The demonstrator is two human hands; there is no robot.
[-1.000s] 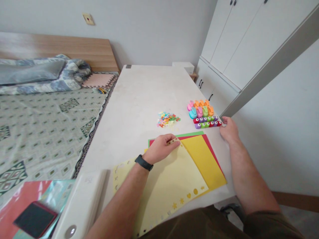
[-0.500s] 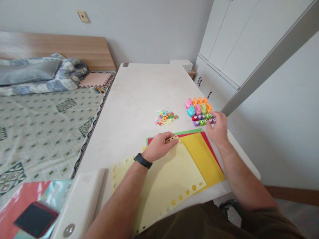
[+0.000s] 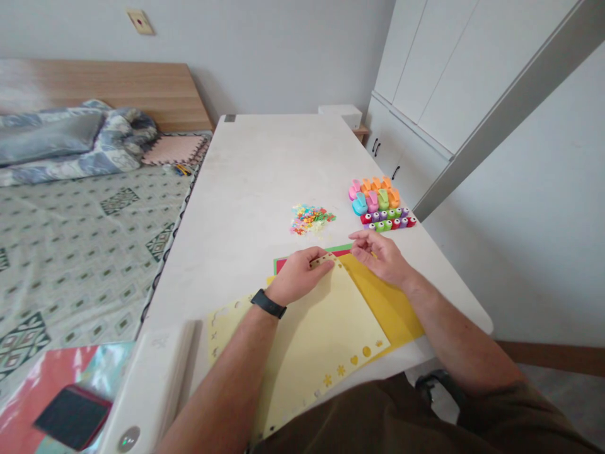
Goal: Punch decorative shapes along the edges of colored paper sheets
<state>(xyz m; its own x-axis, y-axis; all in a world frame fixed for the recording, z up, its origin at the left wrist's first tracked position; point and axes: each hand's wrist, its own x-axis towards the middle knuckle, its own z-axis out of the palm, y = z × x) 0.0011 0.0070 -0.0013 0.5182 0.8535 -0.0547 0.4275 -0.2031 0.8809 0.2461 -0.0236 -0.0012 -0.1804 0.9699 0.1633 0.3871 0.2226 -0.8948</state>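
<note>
My left hand (image 3: 302,274), with a black band on the wrist, pinches the far edge of a pale yellow sheet of paper (image 3: 316,334). Shaped holes such as flowers, a heart and a circle run along the sheet's edges. Over the bright yellow paper (image 3: 397,309) hovers my right hand (image 3: 382,255), its fingers apart and nothing visible in them. Red and green sheets (image 3: 283,263) stick out beneath. Beyond the right hand stand small craft punches (image 3: 387,219) in rows, with larger coloured lever punches (image 3: 373,195) behind them. Colourful paper cutouts (image 3: 312,219) lie in a pile beyond the left hand.
A long white device (image 3: 151,384) lies at the table's near left, beside a dark flat pad (image 3: 73,416) on coloured packaging. The white table (image 3: 255,170) stretches away toward the wall. A bed (image 3: 89,239) is on the left, white cabinets (image 3: 435,75) on the right.
My right hand has moved left from the small punches to above the yellow paper, near my left hand. The left hand keeps its hold on the sheet. The view has shifted slightly.
</note>
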